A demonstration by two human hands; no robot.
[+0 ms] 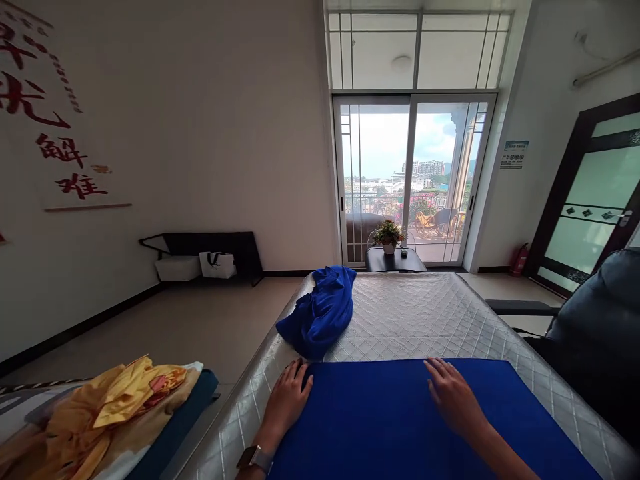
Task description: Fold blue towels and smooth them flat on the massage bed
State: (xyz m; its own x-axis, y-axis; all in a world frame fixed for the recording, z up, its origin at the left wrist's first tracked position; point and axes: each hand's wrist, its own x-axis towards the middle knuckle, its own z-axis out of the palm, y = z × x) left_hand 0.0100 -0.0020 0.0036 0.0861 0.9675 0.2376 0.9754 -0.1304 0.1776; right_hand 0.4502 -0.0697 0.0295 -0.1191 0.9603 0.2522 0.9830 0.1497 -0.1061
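Note:
A flat blue cloth lies spread over the near part of a silver quilted table cover. At the cloth's far left corner rests my left hand, palm down with its fingers stretched forward; a watch is on that wrist. My right hand lies flat on the cloth near its far edge, fingers extended and the thumb apart. Neither hand grips anything. Just beyond my left hand, a crumpled blue cloth sits in a heap on the left edge of the table cover.
To the left, yellow printed fabric is piled on another surface. A dark armchair stands at right. Beyond the table is a small black table with a potted plant. A black bench stands along the wall.

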